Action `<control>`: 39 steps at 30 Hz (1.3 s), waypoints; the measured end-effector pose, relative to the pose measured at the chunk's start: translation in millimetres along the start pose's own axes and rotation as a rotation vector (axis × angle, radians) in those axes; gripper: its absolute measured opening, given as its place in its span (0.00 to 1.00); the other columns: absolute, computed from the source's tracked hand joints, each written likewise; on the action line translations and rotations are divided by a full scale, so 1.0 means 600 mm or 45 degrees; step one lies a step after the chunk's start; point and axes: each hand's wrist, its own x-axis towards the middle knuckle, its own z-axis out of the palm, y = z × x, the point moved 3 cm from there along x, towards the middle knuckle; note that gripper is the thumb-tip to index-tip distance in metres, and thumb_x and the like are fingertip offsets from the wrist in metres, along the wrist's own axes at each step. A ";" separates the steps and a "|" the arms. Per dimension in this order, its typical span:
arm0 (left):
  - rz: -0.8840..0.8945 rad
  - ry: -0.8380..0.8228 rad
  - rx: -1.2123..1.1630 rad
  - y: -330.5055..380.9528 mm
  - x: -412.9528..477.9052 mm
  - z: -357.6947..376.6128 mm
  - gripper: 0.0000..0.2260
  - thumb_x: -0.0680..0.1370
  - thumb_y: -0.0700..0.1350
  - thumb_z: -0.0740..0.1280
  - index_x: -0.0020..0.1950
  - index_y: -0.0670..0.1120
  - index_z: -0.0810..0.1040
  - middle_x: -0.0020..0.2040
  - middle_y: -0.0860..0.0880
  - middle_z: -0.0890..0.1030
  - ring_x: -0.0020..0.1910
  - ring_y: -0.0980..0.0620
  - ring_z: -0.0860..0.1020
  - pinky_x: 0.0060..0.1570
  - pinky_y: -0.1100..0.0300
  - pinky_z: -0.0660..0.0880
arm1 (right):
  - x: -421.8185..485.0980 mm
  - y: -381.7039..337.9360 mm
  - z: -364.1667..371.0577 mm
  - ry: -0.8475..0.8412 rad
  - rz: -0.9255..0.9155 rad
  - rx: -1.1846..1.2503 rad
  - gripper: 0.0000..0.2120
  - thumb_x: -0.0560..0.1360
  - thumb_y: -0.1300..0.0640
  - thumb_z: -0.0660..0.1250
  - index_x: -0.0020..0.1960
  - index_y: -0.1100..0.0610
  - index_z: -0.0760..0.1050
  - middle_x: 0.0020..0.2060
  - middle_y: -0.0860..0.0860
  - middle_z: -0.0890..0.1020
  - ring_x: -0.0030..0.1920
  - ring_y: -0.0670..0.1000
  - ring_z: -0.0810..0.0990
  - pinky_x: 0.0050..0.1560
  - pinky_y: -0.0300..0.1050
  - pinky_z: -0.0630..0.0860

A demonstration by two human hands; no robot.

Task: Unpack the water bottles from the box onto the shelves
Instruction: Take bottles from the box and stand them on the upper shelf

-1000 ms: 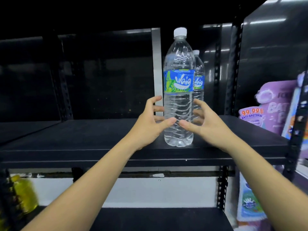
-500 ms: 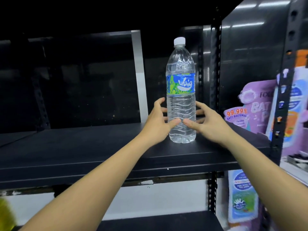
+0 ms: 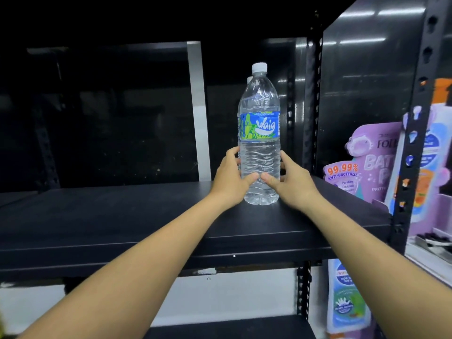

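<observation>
Clear plastic water bottle (image 3: 259,133) upright on black shelf (image 3: 122,216), centre frame; left grip (image 3: 231,178) and right grip (image 3: 291,184) both clasped round its ribbed lower body; likely full, heavy, thin-walled, slick; hold low, below label

Clear white-capped water bottle (image 3: 259,133) — upright on black shelf (image 3: 146,216).

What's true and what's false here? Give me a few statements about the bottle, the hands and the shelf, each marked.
1. Both hands hold the water bottle. True: the left hand and the right hand wrap its lower part.
2. The bottle lies on its side. False: it stands upright on the black shelf.
3. Its cap is white. True.
4. The purple packs stand left of the bottle. False: they stand to its right.
</observation>
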 end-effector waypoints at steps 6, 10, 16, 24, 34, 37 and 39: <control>0.024 0.040 -0.044 -0.008 0.005 0.015 0.32 0.78 0.43 0.73 0.77 0.50 0.61 0.69 0.50 0.74 0.63 0.52 0.78 0.65 0.52 0.76 | -0.001 0.017 0.019 0.078 0.015 -0.137 0.30 0.73 0.50 0.77 0.72 0.43 0.68 0.61 0.48 0.80 0.56 0.52 0.83 0.60 0.56 0.79; 0.062 0.072 0.012 -0.014 0.001 0.015 0.33 0.78 0.44 0.74 0.78 0.50 0.61 0.70 0.50 0.74 0.64 0.52 0.78 0.64 0.55 0.76 | -0.009 0.005 0.013 0.200 -0.005 -0.121 0.42 0.72 0.55 0.80 0.78 0.47 0.60 0.67 0.50 0.73 0.58 0.52 0.81 0.61 0.54 0.78; 0.052 0.086 0.112 -0.019 -0.008 0.016 0.32 0.76 0.46 0.76 0.75 0.53 0.64 0.69 0.51 0.76 0.61 0.51 0.80 0.62 0.50 0.79 | -0.010 0.004 0.015 0.160 -0.021 -0.253 0.35 0.75 0.52 0.77 0.76 0.49 0.63 0.67 0.51 0.73 0.59 0.55 0.81 0.57 0.51 0.75; -0.056 -0.117 0.475 0.011 -0.044 -0.003 0.36 0.76 0.51 0.75 0.79 0.51 0.60 0.71 0.50 0.72 0.65 0.48 0.75 0.64 0.51 0.74 | -0.010 -0.001 0.014 0.127 -0.005 -0.327 0.33 0.76 0.51 0.74 0.76 0.51 0.62 0.67 0.53 0.72 0.58 0.58 0.80 0.54 0.52 0.74; 0.002 -0.215 1.004 0.053 -0.184 -0.127 0.28 0.79 0.58 0.69 0.75 0.48 0.68 0.71 0.47 0.73 0.69 0.44 0.72 0.66 0.45 0.73 | -0.123 -0.111 -0.030 0.070 -0.185 -0.661 0.21 0.78 0.54 0.69 0.69 0.56 0.73 0.66 0.55 0.74 0.64 0.60 0.73 0.58 0.57 0.77; 0.032 -0.226 1.025 0.082 -0.244 -0.154 0.27 0.79 0.58 0.68 0.74 0.48 0.69 0.71 0.48 0.72 0.68 0.45 0.71 0.65 0.46 0.73 | -0.182 -0.149 -0.044 0.013 -0.145 -0.736 0.22 0.78 0.52 0.69 0.70 0.55 0.73 0.68 0.54 0.72 0.66 0.59 0.71 0.61 0.58 0.76; 0.081 -0.217 1.034 0.100 -0.295 -0.166 0.27 0.80 0.58 0.68 0.75 0.48 0.69 0.72 0.49 0.72 0.69 0.45 0.71 0.65 0.46 0.72 | -0.229 -0.173 -0.051 -0.007 -0.121 -0.783 0.22 0.78 0.51 0.69 0.71 0.54 0.72 0.69 0.54 0.72 0.67 0.59 0.70 0.63 0.57 0.75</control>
